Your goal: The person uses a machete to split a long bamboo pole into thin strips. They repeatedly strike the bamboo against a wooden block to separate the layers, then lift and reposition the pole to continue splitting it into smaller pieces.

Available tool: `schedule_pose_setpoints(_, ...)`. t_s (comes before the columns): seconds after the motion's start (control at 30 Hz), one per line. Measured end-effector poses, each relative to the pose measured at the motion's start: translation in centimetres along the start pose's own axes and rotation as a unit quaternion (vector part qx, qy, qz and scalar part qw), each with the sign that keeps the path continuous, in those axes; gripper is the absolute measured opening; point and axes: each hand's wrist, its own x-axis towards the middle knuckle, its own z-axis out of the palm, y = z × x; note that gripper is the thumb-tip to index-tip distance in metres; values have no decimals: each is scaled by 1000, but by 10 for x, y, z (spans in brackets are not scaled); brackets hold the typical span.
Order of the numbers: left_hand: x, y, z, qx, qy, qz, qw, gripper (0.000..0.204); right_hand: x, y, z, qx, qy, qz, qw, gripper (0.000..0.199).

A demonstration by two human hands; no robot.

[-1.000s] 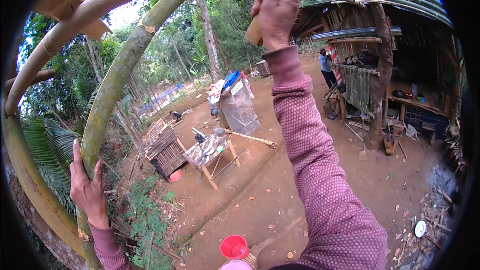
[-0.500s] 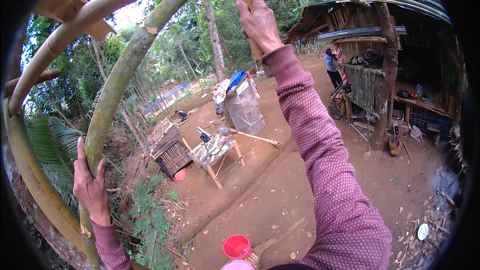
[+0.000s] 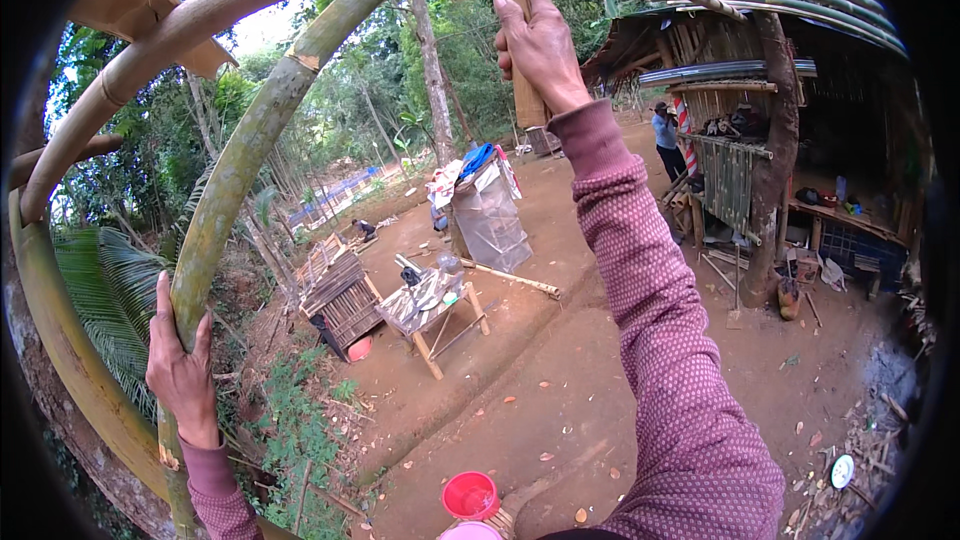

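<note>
My left hand (image 3: 184, 380) grips a slanting green bamboo pole (image 3: 245, 135) at the left, forefinger and thumb on either side of it. The pole leans up toward the top middle, where it meets a thicker tan bamboo pole (image 3: 230, 2) running across. Raised high at the top middle, my right hand (image 3: 546, 48) is wrapped round a thick wooden handle (image 3: 527, 105) with a blunt lower end. That handle stands nearly upright in front of the cross pole; its top is cut off by the picture's edge, so its kind is hidden.
Below lies bare ground with a small bamboo table (image 3: 430, 305), a slatted crate (image 3: 345, 295) and a plastic-wrapped stack (image 3: 492, 220). A red bucket (image 3: 470, 496) sits at the bottom. At the right a person (image 3: 667, 138) stands beside an open hut (image 3: 735, 175). A tree trunk (image 3: 45, 370) rises at left.
My right hand and the wooden handle have shifted a little to the right and down. My left hand keeps its place on the slanting pole.
</note>
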Motion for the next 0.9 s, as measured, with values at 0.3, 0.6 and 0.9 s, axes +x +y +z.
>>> schedule_pose_setpoints(0.3, 2, 6, 2, -16, 22, 6, 1000, 59, 2, 1, 20, -83, 174, -200, 961, 59)
schedule_pose_setpoints(0.6, 0, -1, -5, -23, -21, -28, 999, 58, -14, -48, 9, 94, 172, -201, 960, 56)
schedule_pose_setpoints(0.9, -1, -2, 3, -1, -22, -28, 999, 57, -10, -45, 6, 72, 36, 1, 997, 58)
